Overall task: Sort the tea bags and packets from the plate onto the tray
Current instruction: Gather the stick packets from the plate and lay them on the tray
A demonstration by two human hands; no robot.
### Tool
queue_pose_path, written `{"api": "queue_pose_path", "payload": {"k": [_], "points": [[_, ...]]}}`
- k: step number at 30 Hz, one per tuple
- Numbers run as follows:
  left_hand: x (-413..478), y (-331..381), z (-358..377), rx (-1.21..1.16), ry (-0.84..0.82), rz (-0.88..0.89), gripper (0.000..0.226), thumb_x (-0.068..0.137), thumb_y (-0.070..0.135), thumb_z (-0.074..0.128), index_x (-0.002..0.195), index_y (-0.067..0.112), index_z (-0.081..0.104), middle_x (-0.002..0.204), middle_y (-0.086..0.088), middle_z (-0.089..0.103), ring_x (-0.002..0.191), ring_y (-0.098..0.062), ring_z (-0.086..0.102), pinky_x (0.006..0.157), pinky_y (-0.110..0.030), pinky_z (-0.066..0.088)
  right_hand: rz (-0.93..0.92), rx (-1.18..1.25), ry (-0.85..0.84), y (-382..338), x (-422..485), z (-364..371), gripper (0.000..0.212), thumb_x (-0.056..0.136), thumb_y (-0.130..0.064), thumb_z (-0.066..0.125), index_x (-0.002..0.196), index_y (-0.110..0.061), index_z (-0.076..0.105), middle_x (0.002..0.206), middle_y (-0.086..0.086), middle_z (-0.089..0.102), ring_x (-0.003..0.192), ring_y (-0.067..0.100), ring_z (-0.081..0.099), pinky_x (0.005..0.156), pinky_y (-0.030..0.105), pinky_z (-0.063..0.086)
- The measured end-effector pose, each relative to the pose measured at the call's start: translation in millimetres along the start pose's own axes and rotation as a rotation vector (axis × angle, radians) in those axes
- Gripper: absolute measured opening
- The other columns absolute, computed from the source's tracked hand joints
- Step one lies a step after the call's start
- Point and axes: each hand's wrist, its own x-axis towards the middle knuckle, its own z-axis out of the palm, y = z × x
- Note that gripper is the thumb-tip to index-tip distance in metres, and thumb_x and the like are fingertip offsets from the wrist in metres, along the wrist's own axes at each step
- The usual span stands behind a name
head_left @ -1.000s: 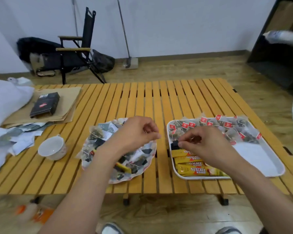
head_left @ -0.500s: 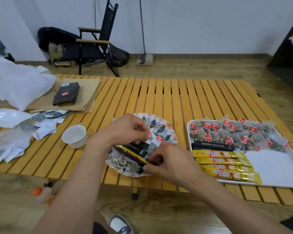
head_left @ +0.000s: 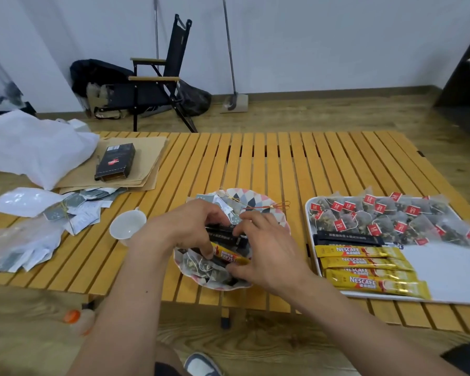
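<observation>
A patterned plate (head_left: 257, 198) sits at the table's front middle, holding tea bags, black packets (head_left: 224, 236) and a yellow Nescafe stick (head_left: 229, 257). My left hand (head_left: 187, 229) curls over the black packets, its thumb on the yellow stick. My right hand (head_left: 267, 252) grips the same bundle from the right, thumb low and fingers on top. To the right lies a white tray (head_left: 445, 272) with several red-tagged tea bags (head_left: 385, 218) along its back, a black packet (head_left: 347, 238) and several yellow sticks (head_left: 364, 270).
A white cup (head_left: 128, 225) stands left of the plate. Torn wrappers (head_left: 73, 211), a white bag (head_left: 38, 147) and a black box (head_left: 116, 162) on brown paper fill the table's left. A folding chair (head_left: 158, 85) stands behind. An orange-capped bottle (head_left: 79, 318) lies on the floor.
My right hand left the tray and came over to the plate. Both hands now close around the black packets and the yellow stick there.
</observation>
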Motion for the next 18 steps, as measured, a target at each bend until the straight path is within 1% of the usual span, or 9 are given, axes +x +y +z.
{"api": "queue_pose_path", "payload": {"k": [2, 3, 4, 7, 9, 11, 13, 15, 18], "points": [[0, 0, 1, 0.014, 0.003, -0.014, 0.073, 0.061, 0.002, 0.093, 0.123, 0.031, 0.065, 0.115, 0.009, 0.067, 0.106, -0.014, 0.065, 0.086, -0.031, 0.059, -0.021, -0.009, 0.016, -3, 6, 4, 0.056, 0.07, -0.058, 0.075, 0.117, -0.03, 0.06, 0.129, -0.011, 0.058, 0.118, 0.013, 0.046, 0.085, 0.033, 0.046], [0, -1, 1, 0.019, 0.006, -0.023, 0.076, 0.06, 0.002, 0.094, 0.124, 0.031, 0.064, 0.117, 0.008, 0.066, 0.107, -0.016, 0.065, 0.088, -0.034, 0.06, -0.031, -0.014, 0.018, -5, 8, 6, 0.054, 0.069, -0.058, 0.074, 0.113, -0.029, 0.062, 0.124, -0.01, 0.06, 0.115, 0.013, 0.047, 0.083, 0.032, 0.047], [0, -2, 1, 0.02, 0.008, -0.033, 0.078, 0.06, 0.002, 0.094, 0.126, 0.032, 0.063, 0.118, 0.006, 0.064, 0.108, -0.017, 0.064, 0.09, -0.037, 0.06, -0.042, -0.02, 0.016, -6, 9, 7, 0.054, 0.069, -0.059, 0.072, 0.112, -0.028, 0.063, 0.122, -0.01, 0.061, 0.114, 0.014, 0.047, 0.084, 0.032, 0.048], [2, -6, 1, 0.023, 0.013, -0.044, 0.078, 0.06, 0.001, 0.094, 0.124, 0.034, 0.063, 0.119, 0.008, 0.063, 0.11, -0.018, 0.063, 0.092, -0.04, 0.06, -0.071, -0.048, -0.03, -8, 6, 9, 0.063, 0.066, -0.064, 0.07, 0.117, -0.027, 0.064, 0.128, -0.009, 0.057, 0.117, 0.015, 0.048, 0.092, 0.033, 0.046], [3, -7, 1, 0.021, 0.019, -0.043, 0.077, 0.059, 0.0, 0.094, 0.122, 0.035, 0.064, 0.119, 0.008, 0.063, 0.108, -0.018, 0.063, 0.09, -0.042, 0.061, -0.064, -0.066, -0.038, -7, 4, 11, 0.057, 0.071, -0.057, 0.075, 0.119, -0.028, 0.063, 0.127, -0.009, 0.056, 0.116, 0.015, 0.049, 0.094, 0.032, 0.045], [4, -5, 2, 0.027, 0.016, -0.037, 0.077, 0.06, 0.002, 0.095, 0.123, 0.033, 0.066, 0.119, 0.008, 0.064, 0.109, -0.019, 0.063, 0.091, -0.042, 0.06, -0.034, -0.027, -0.011, -6, 4, 8, 0.04, 0.08, -0.045, 0.077, 0.115, -0.03, 0.064, 0.121, -0.009, 0.059, 0.112, 0.014, 0.053, 0.089, 0.029, 0.046], [5, -5, 3, 0.031, 0.011, -0.022, 0.076, 0.06, 0.003, 0.095, 0.124, 0.032, 0.067, 0.119, 0.008, 0.066, 0.109, -0.017, 0.063, 0.092, -0.04, 0.059, -0.001, 0.024, 0.004, -2, 6, 2, 0.027, 0.084, -0.036, 0.076, 0.109, -0.032, 0.065, 0.113, -0.01, 0.062, 0.104, 0.013, 0.058, 0.079, 0.026, 0.046], [7, -6, 5, 0.035, 0.01, -0.015, 0.072, 0.06, 0.003, 0.095, 0.121, 0.032, 0.069, 0.116, 0.01, 0.069, 0.108, -0.015, 0.064, 0.09, -0.036, 0.058, 0.02, 0.051, -0.027, 3, 8, -3, 0.026, 0.083, -0.034, 0.077, 0.106, -0.032, 0.065, 0.109, -0.01, 0.066, 0.099, 0.014, 0.061, 0.072, 0.026, 0.045], [11, -4, 10, 0.061, 0.013, -0.011, 0.06, 0.063, -0.002, 0.091, 0.108, 0.032, 0.072, 0.106, 0.014, 0.072, 0.105, -0.013, 0.067, 0.087, -0.032, 0.058, 0.028, 0.056, -0.101, 8, 8, -4, 0.036, 0.079, -0.037, 0.082, 0.109, -0.033, 0.063, 0.108, -0.009, 0.067, 0.098, 0.016, 0.062, 0.072, 0.03, 0.048]]}}
